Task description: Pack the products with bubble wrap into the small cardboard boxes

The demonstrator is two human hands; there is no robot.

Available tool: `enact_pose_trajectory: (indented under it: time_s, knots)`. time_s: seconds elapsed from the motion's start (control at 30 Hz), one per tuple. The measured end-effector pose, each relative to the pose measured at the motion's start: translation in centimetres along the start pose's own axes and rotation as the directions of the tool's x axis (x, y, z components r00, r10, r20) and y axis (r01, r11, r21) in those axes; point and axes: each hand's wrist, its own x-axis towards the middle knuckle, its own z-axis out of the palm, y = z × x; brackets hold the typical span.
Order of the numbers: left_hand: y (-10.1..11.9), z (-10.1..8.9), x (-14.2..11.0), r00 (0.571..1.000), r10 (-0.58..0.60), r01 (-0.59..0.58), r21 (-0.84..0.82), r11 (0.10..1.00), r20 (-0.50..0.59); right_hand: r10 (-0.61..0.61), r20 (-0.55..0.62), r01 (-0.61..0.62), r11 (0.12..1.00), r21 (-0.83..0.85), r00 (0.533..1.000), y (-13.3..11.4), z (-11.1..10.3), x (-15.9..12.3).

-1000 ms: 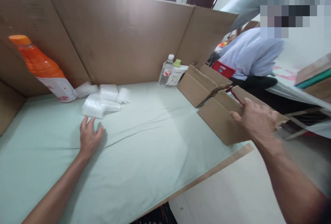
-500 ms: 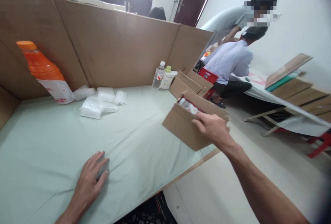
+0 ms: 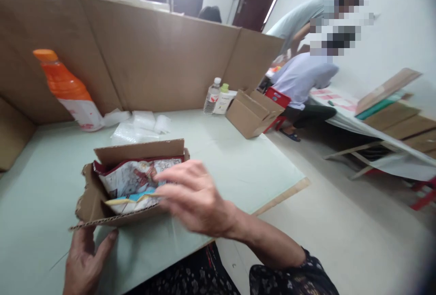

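An opened cardboard box [image 3: 89, 195] sits on the near left of the green-covered table. Inside it are a patterned packet with a dark red edge [image 3: 131, 178] and a blue, yellow and white packet [image 3: 134, 200]. At the box's near left corner is my left hand [image 3: 85, 258], its thumb along the front side and its other fingertips hidden by the flap. My right hand [image 3: 192, 197], smeared by motion, hovers over the box's right end with its fingers apart. I cannot tell whether it touches the packets.
Bubble wrap pieces [image 3: 136, 129] lie behind the box, beside a large orange bottle [image 3: 73, 90]. A clear bottle [image 3: 211, 96], a white bottle with a green cap [image 3: 223, 100] and another cardboard box [image 3: 248, 115] stand farther right. A cardboard screen [image 3: 163, 59] borders the back; two people are beyond.
The box with the packets has moved left from the table's right edge to before my left hand. My right hand has let go of its side and is now above it.
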Motion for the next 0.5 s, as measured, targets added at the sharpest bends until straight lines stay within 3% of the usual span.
enact_pose_trajectory:
  time_s: [0.03,0.07,0.13,0.2,0.3,0.37,0.5]
  knots:
    - [0.1,-0.1,-0.2,1.000,-0.019,0.018,-0.024,1.000,-0.011,0.112,-0.133,-0.106,0.993,0.046,0.985,0.6,-0.4,-0.9]
    - [0.3,-0.1,-0.3,0.999,-0.042,0.040,-0.061,0.997,-0.030,0.247,-0.248,-0.228,0.968,0.102,0.937,1.4,-0.7,-2.1]
    - [0.7,0.3,-0.4,0.999,-0.043,0.041,-0.104,0.994,-0.024,0.502,-0.348,-0.440,0.864,0.245,0.792,3.6,-0.6,-4.9]
    - [1.0,0.9,-0.1,0.999,-0.036,0.035,-0.118,0.992,-0.008,0.672,-0.247,-0.565,0.729,0.386,0.698,5.9,0.7,-7.9]
    - [1.1,2.0,0.4,0.999,-0.032,0.034,-0.126,0.992,0.018,0.730,0.098,-0.672,0.557,0.488,0.676,8.0,4.0,-11.5]
    - [1.3,2.5,0.6,0.999,-0.033,0.036,-0.127,0.991,0.024,0.709,0.254,-0.723,0.501,0.476,0.658,8.0,6.3,-12.7]
    - [1.3,2.2,0.7,0.998,-0.054,0.051,-0.144,0.988,-0.016,0.718,0.290,-0.754,0.483,0.446,0.632,6.5,10.1,-12.0]
